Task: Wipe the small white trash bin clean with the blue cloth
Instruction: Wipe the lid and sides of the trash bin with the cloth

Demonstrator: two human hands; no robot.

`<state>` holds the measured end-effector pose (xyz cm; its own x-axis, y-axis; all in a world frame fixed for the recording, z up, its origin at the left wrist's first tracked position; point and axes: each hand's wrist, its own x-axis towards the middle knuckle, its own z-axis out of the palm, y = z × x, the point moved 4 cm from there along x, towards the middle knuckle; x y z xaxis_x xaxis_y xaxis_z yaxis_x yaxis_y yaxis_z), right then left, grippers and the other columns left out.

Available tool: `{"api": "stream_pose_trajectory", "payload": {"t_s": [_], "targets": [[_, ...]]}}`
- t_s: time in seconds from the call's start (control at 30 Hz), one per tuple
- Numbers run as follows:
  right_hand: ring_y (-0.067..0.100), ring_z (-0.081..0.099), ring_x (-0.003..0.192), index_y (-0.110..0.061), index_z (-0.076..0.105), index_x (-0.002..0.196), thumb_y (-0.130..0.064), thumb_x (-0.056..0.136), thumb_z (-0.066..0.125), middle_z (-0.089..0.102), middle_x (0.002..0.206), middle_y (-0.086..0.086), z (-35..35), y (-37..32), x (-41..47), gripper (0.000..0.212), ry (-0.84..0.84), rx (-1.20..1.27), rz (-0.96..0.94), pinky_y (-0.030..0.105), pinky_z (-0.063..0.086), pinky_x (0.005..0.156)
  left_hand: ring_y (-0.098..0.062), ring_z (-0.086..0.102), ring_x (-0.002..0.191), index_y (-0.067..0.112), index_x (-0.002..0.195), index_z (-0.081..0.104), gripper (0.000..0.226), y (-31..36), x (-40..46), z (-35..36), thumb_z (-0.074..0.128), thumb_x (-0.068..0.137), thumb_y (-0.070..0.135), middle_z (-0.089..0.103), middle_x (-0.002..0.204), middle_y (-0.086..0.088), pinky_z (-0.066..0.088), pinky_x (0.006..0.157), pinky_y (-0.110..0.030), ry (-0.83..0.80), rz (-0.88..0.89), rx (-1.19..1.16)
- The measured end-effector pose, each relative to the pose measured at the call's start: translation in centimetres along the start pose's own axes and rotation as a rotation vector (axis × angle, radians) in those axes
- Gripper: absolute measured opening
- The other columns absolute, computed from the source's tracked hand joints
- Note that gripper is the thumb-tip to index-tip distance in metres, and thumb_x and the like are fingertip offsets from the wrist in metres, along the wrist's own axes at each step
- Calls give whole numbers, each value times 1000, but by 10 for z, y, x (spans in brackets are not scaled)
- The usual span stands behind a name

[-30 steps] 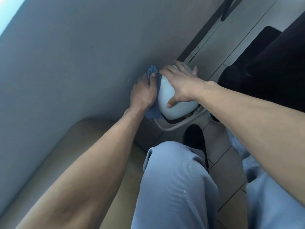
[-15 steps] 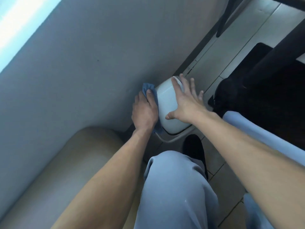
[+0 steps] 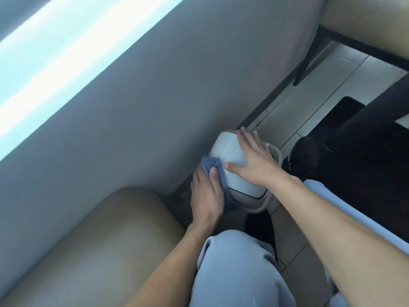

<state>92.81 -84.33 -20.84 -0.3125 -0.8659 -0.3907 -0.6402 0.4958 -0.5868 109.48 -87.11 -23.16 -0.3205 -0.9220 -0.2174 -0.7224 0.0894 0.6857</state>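
Observation:
The small white trash bin stands on the floor close to the grey wall, its domed lid facing me. My left hand presses the blue cloth against the bin's left side, thumb on top of the cloth. My right hand lies flat on the lid with its fingers spread and straight, steadying the bin. The bin's lower body is mostly hidden behind both hands and the cloth.
A grey wall runs along the left, a tan cushioned seat sits below it. My knee in light blue trousers is in front. A dark table base and pale floor tiles lie to the right.
My left hand has slid the cloth down the bin's left side. My right hand has shifted from gripping the top to lying flat with fingers spread. The camera has tilted upward.

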Motion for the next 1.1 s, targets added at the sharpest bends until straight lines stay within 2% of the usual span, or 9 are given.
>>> {"api": "stream_pose_trajectory", "payload": {"t_s": [0.1, 0.3, 0.43, 0.57, 0.67, 0.77, 0.83, 0.93, 1.1], "targets": [[22, -13, 156, -19, -1, 162, -53, 95, 58, -8, 170, -5, 4, 2, 2, 96, 63, 1, -19, 53, -3, 125, -14, 41, 138, 22, 154, 34, 52, 1, -1, 2, 25, 110, 46, 43, 153, 1, 32, 114, -31, -9, 61, -21], [21, -13, 156, -22, -1, 162, -54, 95, 60, -11, 170, -8, -3, 5, 4, 97, -12, -44, -51, 54, -2, 125, -24, 56, 124, 20, 137, 52, 45, 26, 53, 4, 31, 108, 45, 60, 136, -3, 44, 96, -36, -129, 59, -34], [21, -19, 155, -24, -6, 162, -56, 96, 57, -17, 169, -9, -1, 5, 5, 97, -50, -66, -54, 54, -4, 125, -32, 53, 132, 17, 139, 52, 49, 50, 100, 17, 30, 108, 49, 59, 143, -10, 42, 105, -41, -276, 59, 30], [19, -21, 154, -25, -7, 162, -57, 96, 56, -20, 168, -10, -1, 6, 5, 97, -54, -58, -34, 53, -6, 125, -31, 51, 135, 19, 141, 50, 48, 55, 111, 24, 29, 109, 47, 56, 147, -8, 39, 104, -41, -300, 83, 97], [17, -22, 154, -28, -10, 161, -56, 96, 55, -23, 167, -12, 0, 4, 5, 96, -83, -66, -32, 52, -7, 125, -22, 43, 144, 22, 152, 41, 52, 38, 86, 13, 31, 108, 46, 47, 156, -2, 36, 110, -35, -271, 122, 50], [17, -22, 154, -29, -12, 161, -49, 97, 57, -24, 166, -12, 0, 3, 5, 96, -96, -77, -25, 53, -6, 125, -5, 18, 154, 27, 161, 24, 54, 19, 39, -2, 29, 110, 42, 24, 168, 5, 21, 122, -28, -237, 214, 45], [17, -20, 154, -28, -10, 162, -49, 96, 59, -22, 167, -12, 1, 1, 5, 98, -92, -70, -39, 52, -7, 125, 1, 9, 153, 29, 163, 16, 54, 10, 16, -7, 29, 111, 41, 14, 170, 9, 15, 118, -22, -235, 215, 58], [17, -18, 155, -26, -7, 162, -49, 94, 62, -17, 168, -12, 2, 1, 6, 99, -82, -53, -53, 53, -6, 125, -5, 16, 155, 31, 162, 20, 54, 8, 26, -7, 28, 110, 45, 19, 170, 9, 21, 117, -26, -239, 201, 31], [17, -20, 155, -25, -6, 162, -50, 95, 63, -18, 168, -12, 3, 2, 7, 100, -101, -50, -57, 55, -6, 125, -28, 50, 136, 20, 144, 47, 50, 40, 93, 13, 31, 106, 47, 54, 148, -4, 41, 109, -44, -265, 100, 79]]}}
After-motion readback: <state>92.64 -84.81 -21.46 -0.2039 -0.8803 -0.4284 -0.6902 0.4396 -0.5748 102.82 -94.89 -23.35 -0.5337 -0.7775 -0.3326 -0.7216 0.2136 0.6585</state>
